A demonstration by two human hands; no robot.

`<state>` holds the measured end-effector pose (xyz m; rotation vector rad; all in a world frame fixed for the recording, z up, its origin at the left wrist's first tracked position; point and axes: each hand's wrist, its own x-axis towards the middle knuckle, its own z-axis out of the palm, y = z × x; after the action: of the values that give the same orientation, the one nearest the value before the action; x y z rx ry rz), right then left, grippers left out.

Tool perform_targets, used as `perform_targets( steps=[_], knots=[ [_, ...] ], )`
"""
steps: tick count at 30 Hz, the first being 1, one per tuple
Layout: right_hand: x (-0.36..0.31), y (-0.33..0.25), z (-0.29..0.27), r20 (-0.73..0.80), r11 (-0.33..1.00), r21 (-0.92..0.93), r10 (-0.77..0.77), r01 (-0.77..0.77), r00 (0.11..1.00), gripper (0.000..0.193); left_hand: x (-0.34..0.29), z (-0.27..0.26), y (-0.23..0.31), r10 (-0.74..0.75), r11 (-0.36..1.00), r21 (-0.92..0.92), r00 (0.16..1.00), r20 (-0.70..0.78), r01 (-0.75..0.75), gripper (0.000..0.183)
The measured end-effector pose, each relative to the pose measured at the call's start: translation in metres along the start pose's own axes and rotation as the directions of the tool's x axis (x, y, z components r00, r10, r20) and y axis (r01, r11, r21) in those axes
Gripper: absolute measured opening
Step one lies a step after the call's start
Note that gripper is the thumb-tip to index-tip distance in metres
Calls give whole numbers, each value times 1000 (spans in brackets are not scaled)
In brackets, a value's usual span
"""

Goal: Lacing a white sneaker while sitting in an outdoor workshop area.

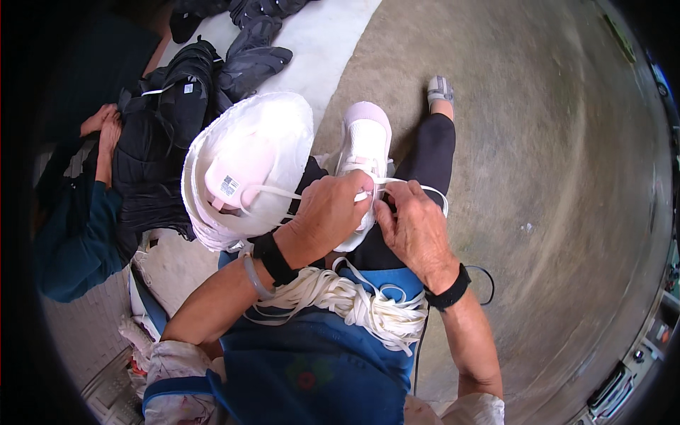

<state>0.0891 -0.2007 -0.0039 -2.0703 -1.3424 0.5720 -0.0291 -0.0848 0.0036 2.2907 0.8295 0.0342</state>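
Observation:
A white shoe with a pale pink toe [367,113] lies over my lap, toe pointing away from me. My left hand [329,212] is closed at its lacing area, pinching a white shoelace [276,190] that trails off to the left. Just to its right, my right hand [419,234] is bent over the shoe's side, thumb and fingers closed on the lace, part of which loops out past the hand. The fingers cover most of the eyelets. A thick bundle of white laces [354,304] rests on my blue apron [304,361].
Left of the shoe stands a stack of white shoe pieces [294,127] with a pale pink piece [244,166] inside. Black shoes [258,60] lie on a white sheet [333,35]. At far left, another person's hands [105,126] rest near dark shoe pieces. Concrete floor [538,142] spreads to the right.

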Motion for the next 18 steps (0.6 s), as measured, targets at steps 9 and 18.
perform_targets(
  steps=[9,18],
  knots=[
    [0,-13,20,-1,989,-147,16,-16,1000,20,1,5,-2,47,998,44,999,-25,-46,18],
    [-1,-14,15,-64,990,-91,99,-104,993,23,0,-5,10,-12,965,263,996,90,-12,15]
  ],
)
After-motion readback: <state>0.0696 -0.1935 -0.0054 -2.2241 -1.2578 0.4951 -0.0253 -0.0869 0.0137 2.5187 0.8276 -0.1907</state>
